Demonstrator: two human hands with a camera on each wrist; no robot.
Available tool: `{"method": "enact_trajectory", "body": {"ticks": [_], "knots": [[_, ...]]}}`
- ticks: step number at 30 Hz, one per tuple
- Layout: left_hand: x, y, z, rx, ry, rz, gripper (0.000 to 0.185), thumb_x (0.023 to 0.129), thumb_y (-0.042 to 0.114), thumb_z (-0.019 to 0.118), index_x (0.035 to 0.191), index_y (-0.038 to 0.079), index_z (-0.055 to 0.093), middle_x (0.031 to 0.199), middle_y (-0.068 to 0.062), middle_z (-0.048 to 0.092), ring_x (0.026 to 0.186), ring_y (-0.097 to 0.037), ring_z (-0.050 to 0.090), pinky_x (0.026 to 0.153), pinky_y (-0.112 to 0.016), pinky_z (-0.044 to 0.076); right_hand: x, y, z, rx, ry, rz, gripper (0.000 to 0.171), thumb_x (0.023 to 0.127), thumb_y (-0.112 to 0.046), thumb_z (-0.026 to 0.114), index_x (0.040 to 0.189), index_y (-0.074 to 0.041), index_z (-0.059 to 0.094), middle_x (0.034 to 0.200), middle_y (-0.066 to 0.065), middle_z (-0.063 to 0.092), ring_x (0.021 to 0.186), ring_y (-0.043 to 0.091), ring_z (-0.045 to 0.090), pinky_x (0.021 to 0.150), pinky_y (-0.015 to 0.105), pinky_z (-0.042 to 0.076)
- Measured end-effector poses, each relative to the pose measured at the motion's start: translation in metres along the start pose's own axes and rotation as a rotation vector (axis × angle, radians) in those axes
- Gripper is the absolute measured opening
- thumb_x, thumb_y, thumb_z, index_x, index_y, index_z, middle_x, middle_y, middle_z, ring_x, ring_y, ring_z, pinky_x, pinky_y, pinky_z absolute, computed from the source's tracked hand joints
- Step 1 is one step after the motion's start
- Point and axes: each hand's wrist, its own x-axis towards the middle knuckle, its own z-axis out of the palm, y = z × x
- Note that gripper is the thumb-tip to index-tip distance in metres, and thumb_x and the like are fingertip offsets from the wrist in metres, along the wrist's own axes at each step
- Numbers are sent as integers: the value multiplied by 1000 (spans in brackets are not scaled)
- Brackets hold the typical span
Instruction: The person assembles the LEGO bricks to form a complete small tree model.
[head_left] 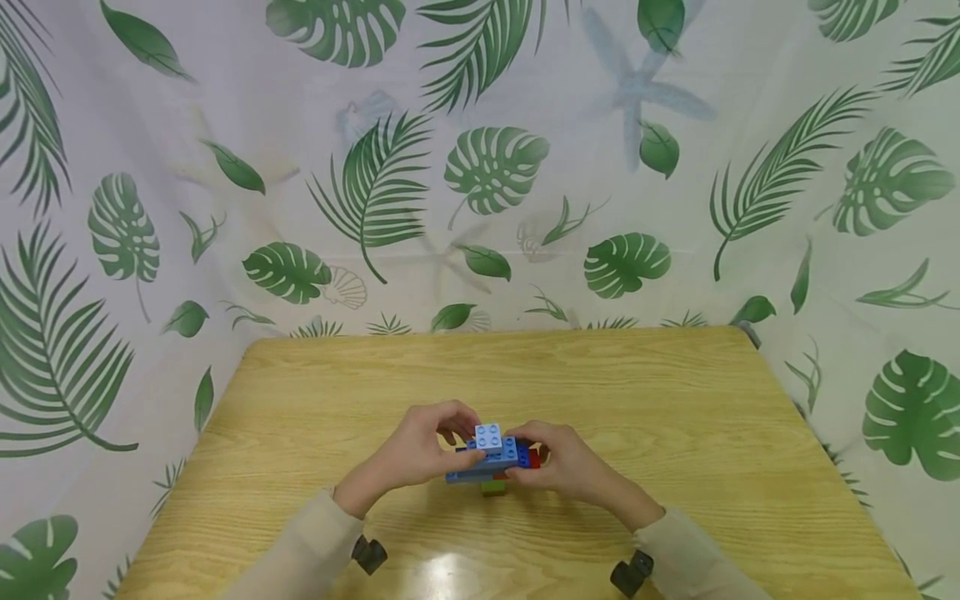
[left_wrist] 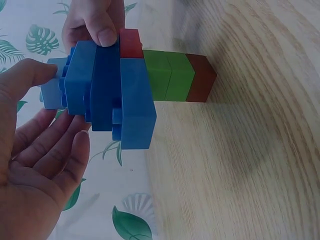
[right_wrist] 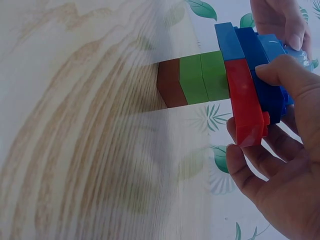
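A stack of toy building bricks stands upright on the table. In the left wrist view a brown brick (left_wrist: 202, 77) is at its foot, followed by two green bricks (left_wrist: 167, 75). Above these, a red brick (right_wrist: 244, 102) and a blue brick (left_wrist: 137, 102) lie side by side, with dark blue bricks (right_wrist: 270, 95) and a mid-blue brick (left_wrist: 80, 77) over them. My left hand (head_left: 423, 446) pinches the light blue top brick (head_left: 488, 436) between thumb and fingers. With its thumb on the dark blue layer, my right hand (head_left: 566, 462) grips the stack's right side, fingers partly hidden behind it.
The wooden table (head_left: 337, 375) reaches back to a white curtain (head_left: 525, 283) printed with green leaves, which also hangs along both sides. A small dark camera (head_left: 369, 554) is worn on the left wrist and another dark camera (head_left: 632, 573) on the right.
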Motion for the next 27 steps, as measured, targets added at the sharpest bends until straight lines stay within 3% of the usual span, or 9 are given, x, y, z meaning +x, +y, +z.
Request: {"method": "enact_trajectory", "body": {"ticks": [10, 21, 27], "knots": [[0, 3, 2, 57, -15, 31, 29, 91, 23, 83, 116, 13, 71, 103, 0, 76, 91, -13, 70, 79, -47, 59, 0, 1, 0, 7, 5, 0, 41, 94, -24, 81, 130, -9, 71, 115, 5, 75, 89, 9, 62, 72, 23, 53], [1, 10, 1, 146, -36, 41, 29, 91, 23, 83, 116, 14, 70, 103, 1, 76, 91, -12, 70, 80, -36, 58, 0, -2, 0, 10, 1, 11, 42, 94, -24, 82, 131, -9, 70, 117, 6, 75, 91, 10, 62, 73, 23, 53], [2, 11, -1, 176, -60, 35, 43, 91, 24, 83, 128, 12, 65, 107, -1, 77, 93, -11, 71, 82, -33, 58, 0, -1, 0, 4, 0, 6, 42, 94, -24, 81, 131, -9, 70, 115, 5, 75, 90, 11, 61, 73, 23, 53]]}}
